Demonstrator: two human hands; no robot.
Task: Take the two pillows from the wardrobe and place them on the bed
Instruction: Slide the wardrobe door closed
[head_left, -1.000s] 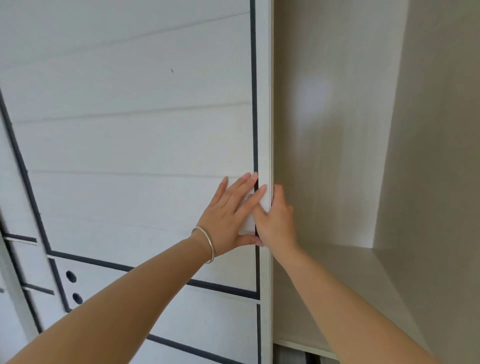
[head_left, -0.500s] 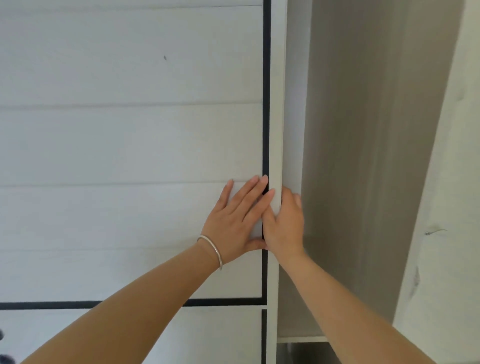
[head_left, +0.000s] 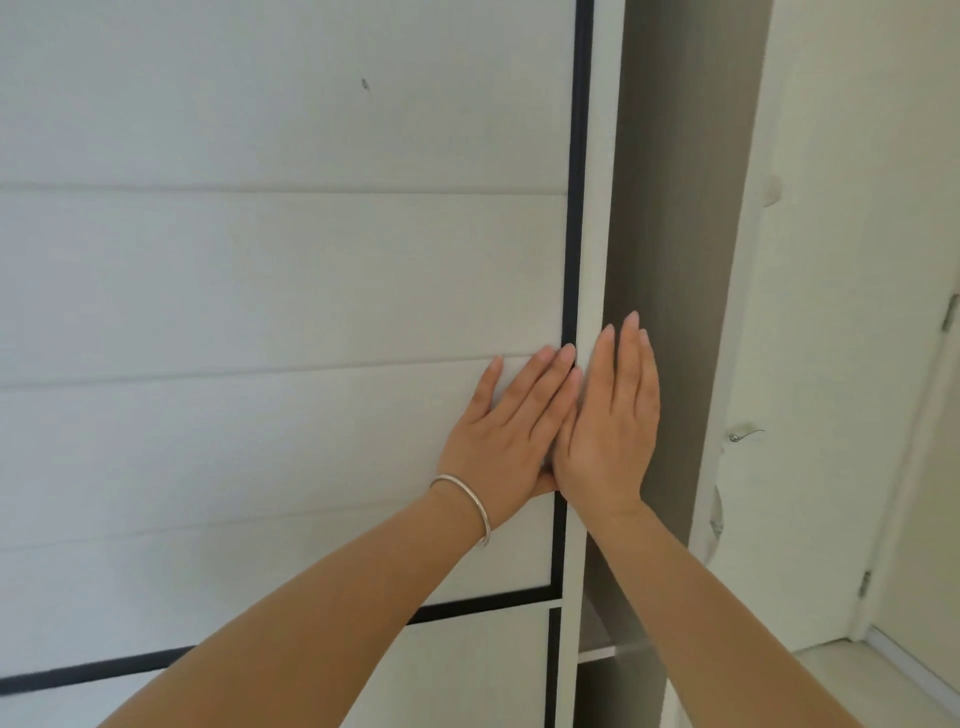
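Both my flat, open hands, left hand and right hand, press the upright wardrobe door edge; pillows presumably lie unseen beyond its right-hand gap.

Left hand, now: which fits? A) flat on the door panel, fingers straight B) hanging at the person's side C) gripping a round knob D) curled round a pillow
A: the left hand lies flat on the white sliding door, fingers straight, beside the right hand; no pillow in view.
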